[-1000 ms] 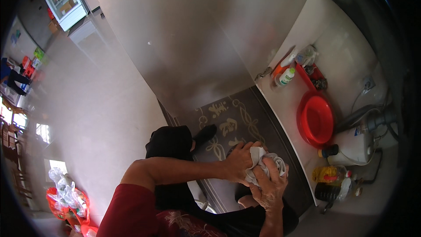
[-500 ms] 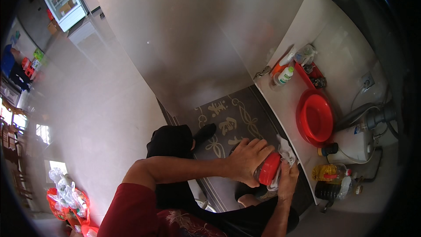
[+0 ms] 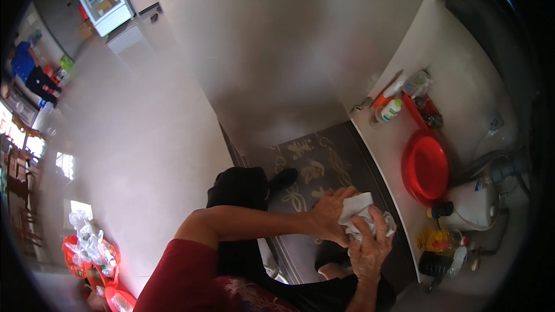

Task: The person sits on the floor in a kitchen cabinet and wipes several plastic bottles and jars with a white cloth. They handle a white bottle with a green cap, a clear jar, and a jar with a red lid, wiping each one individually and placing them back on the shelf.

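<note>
My left hand (image 3: pixel 330 218) is closed around a jar, which is now hidden behind the hand and a cloth. Half a second ago its red lid and clear side showed. A crumpled white cloth (image 3: pixel 359 207) covers the lid end. Pressing that cloth down on it is my right hand (image 3: pixel 370 247), fingers bent over the fabric. Both hands are close together above a dark patterned mat (image 3: pixel 315 144), between my knees and the open cabinet.
Inside the low cabinet at right are a red basin (image 3: pixel 411 167), a white-and-orange spray bottle (image 3: pixel 386 97), a white tank (image 3: pixel 471 202) and a bottle of yellow oil (image 3: pixel 439 241). A cabinet door (image 3: pixel 272 52) stands open ahead. Bagged items in a red basket (image 3: pixel 72 263) sit lower left. A person in blue (image 3: pixel 24 62) is far left.
My right hand has brought the cloth from the jar's side up over its red lid, hiding it. The view has shifted slightly, and the far person shows more fully.
</note>
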Motion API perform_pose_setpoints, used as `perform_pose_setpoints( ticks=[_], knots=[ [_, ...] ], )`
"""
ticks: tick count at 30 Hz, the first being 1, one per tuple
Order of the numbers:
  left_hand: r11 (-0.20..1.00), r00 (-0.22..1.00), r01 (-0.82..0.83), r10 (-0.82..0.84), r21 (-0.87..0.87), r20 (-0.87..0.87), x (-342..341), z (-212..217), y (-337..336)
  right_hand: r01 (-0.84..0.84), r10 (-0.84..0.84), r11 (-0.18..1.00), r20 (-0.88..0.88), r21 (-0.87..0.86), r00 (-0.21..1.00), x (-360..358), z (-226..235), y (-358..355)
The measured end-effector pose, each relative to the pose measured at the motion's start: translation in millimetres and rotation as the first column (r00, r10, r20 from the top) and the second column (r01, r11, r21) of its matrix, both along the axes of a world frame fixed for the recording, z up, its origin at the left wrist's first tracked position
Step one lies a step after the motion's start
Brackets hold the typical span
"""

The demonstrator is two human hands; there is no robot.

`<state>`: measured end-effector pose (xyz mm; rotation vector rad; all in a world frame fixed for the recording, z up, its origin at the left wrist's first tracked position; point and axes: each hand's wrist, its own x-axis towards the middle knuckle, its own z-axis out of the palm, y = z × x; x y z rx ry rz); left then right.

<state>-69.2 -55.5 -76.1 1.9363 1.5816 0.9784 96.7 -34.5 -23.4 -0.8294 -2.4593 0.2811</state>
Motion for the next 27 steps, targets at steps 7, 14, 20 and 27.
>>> perform_pose_setpoints(
  ticks=[7,14,20,27],
  knots=[
    [0.953,0.946,0.254,-0.281,-0.166,-0.164,7.6,23.6,-2.0,0.093,-0.114,0.949,-0.055,-0.300,0.992,8.2,11.3,14.0],
    [0.965,0.966,0.252,-0.248,-0.069,0.070,-4.0,37.3,-6.7,0.081,-0.611,0.346,-0.159,-0.935,0.775,18.4,6.6,24.6],
    [0.978,0.968,0.029,0.025,-0.208,0.250,-0.9,50.6,-2.2,0.031,-0.140,0.961,-0.382,-0.276,0.913,60.8,-55.7,46.7],
    [0.927,0.923,-0.227,0.302,-0.298,0.238,-3.4,47.7,11.6,0.085,-0.236,0.941,-0.456,-0.326,0.858,-6.4,-25.7,0.6]
  ],
)
